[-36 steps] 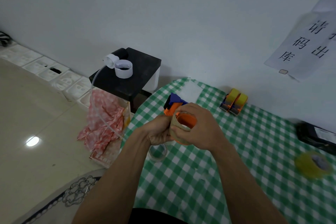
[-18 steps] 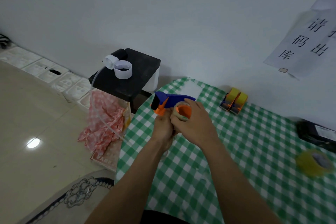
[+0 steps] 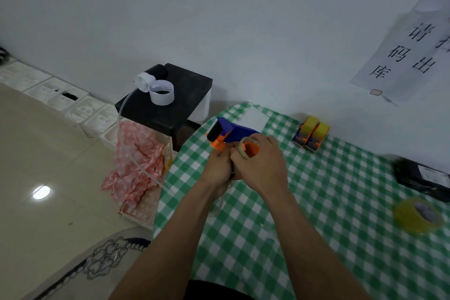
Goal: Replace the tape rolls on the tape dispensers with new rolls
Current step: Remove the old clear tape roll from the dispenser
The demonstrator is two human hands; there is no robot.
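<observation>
A blue and orange tape dispenser (image 3: 230,133) is held above the left edge of the surface (image 3: 328,214), which is covered in a green and white check. Its orange spool, ringed by a thin pale tape roll (image 3: 246,147), sits just under the fingertips of the right hand (image 3: 261,164), whose fingers (image 3: 265,140) are curled over the roll from above and behind. The left hand (image 3: 218,165) is clenched around the lower part of the dispenser, its fingers pressed against those of the right hand; the blue body and black roller stick out beyond both sets of fingers, up and to the left. Just below the wrists a clear ring (image 3: 219,202) is partly seen on the cloth. Well to the right of the fingers, near the wall, two small dispensers with yellow rolls (image 3: 310,135) stand side by side. Farther right and nearer the body a loose yellow tape roll (image 3: 417,214) lies flat, with a black box (image 3: 422,179) beyond it.
</observation>
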